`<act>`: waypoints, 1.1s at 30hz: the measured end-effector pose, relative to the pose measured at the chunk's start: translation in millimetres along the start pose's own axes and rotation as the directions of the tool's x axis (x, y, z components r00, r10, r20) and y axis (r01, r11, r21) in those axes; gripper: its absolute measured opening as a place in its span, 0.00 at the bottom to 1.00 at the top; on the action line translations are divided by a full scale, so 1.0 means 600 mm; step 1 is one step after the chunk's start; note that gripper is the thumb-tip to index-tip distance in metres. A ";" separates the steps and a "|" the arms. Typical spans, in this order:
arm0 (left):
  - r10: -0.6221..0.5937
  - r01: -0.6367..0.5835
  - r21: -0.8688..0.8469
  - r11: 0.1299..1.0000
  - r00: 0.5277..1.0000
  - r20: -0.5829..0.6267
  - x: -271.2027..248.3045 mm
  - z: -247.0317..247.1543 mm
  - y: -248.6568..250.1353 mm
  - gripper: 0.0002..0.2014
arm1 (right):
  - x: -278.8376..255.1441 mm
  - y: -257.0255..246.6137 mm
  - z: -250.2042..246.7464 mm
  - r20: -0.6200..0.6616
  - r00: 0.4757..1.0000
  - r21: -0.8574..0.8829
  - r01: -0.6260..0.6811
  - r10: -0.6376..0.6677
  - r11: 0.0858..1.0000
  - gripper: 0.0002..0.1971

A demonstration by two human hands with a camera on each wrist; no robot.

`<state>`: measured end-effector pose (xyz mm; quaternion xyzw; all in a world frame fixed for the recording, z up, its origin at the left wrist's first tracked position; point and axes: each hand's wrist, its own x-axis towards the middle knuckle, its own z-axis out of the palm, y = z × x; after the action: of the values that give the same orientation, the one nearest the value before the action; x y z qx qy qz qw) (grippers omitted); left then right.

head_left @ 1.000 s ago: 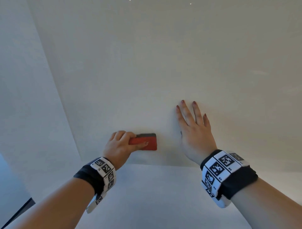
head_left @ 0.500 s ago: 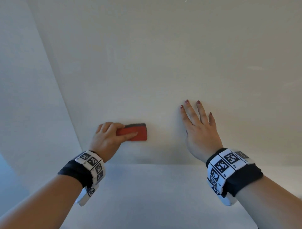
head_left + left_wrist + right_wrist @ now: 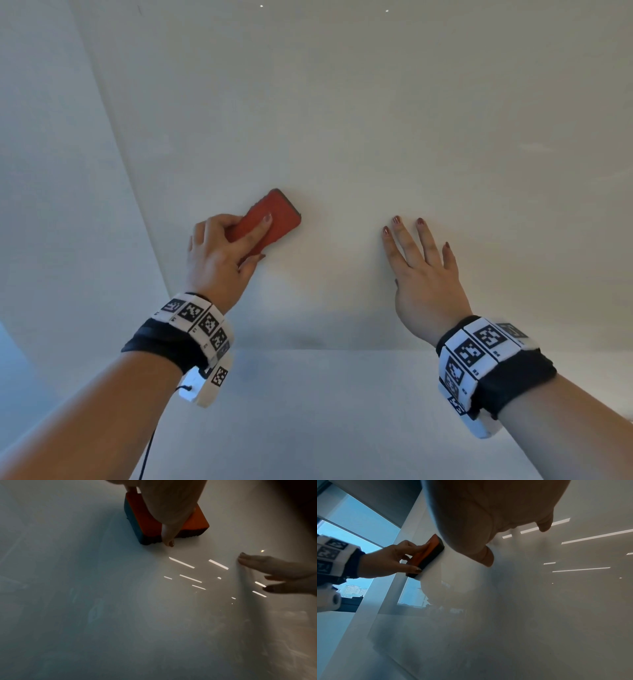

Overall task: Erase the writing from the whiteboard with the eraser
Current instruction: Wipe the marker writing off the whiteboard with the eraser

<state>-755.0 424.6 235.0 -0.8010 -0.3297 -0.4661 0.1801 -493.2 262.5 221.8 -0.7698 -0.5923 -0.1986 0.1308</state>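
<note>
The whiteboard point(image 3: 376, 120) fills the wall ahead, and I see no writing on it in any view. My left hand point(image 3: 222, 250) grips a red eraser point(image 3: 274, 216) with a dark felt face and presses it flat on the board, tilted up to the right. The left wrist view shows the eraser point(image 3: 193, 520) under my fingers, felt side on the whiteboard point(image 3: 102, 601). My right hand point(image 3: 421, 263) lies flat on the board to the right, fingers straight and spread. In the right wrist view the eraser point(image 3: 428, 555) and left hand point(image 3: 390, 562) sit left of my palm.
A side wall point(image 3: 51, 205) meets the board on the left. A pale ledge or surface point(image 3: 342, 411) runs below the board. A window point(image 3: 351, 524) shows in the right wrist view at the left. Ceiling lights point(image 3: 181, 562) reflect on the glossy board.
My left hand has swept the eraser left, then up and right, and turned it from level to tilted. The right hand stays flat on the board.
</note>
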 end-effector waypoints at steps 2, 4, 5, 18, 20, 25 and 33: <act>0.003 -0.002 -0.028 1.000 1.000 0.031 -0.022 0.015 0.003 0.29 | -0.001 -0.001 -0.003 0.011 1.000 0.011 -0.003 0.003 1.000 0.41; 0.032 -0.030 -0.042 0.999 0.997 0.064 -0.049 0.033 0.009 0.30 | -0.002 -0.002 -0.005 0.015 1.000 0.015 -0.003 0.003 1.000 0.41; 0.057 -0.054 -0.038 0.998 0.995 0.080 -0.063 0.041 0.014 0.32 | -0.002 -0.002 -0.007 0.016 1.000 0.014 -0.003 0.002 1.000 0.40; 0.063 -0.063 -0.026 0.998 0.998 0.010 0.004 0.022 0.062 0.33 | -0.009 -0.012 -0.018 0.038 0.999 0.040 -0.037 0.036 0.998 0.40; 0.057 -0.057 -0.027 0.998 0.998 -0.007 0.043 0.009 0.074 0.32 | -0.014 -0.012 -0.017 0.041 0.998 0.051 -0.042 0.040 0.998 0.39; 0.045 -0.044 -0.053 0.998 0.999 0.002 0.080 0.000 0.101 0.33 | -0.035 -0.010 -0.011 0.056 0.996 0.052 -0.076 0.073 0.996 0.38; 0.070 -0.054 -0.190 0.980 0.994 0.080 0.032 0.034 0.151 0.33 | -0.081 0.007 -0.028 -0.041 0.994 0.128 -0.099 0.105 0.987 0.35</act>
<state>-672.4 378.4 243.4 -0.8437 -0.2667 -0.4541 0.1038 -502.4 212.6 214.4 -0.7843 -0.5603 -0.1721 0.2033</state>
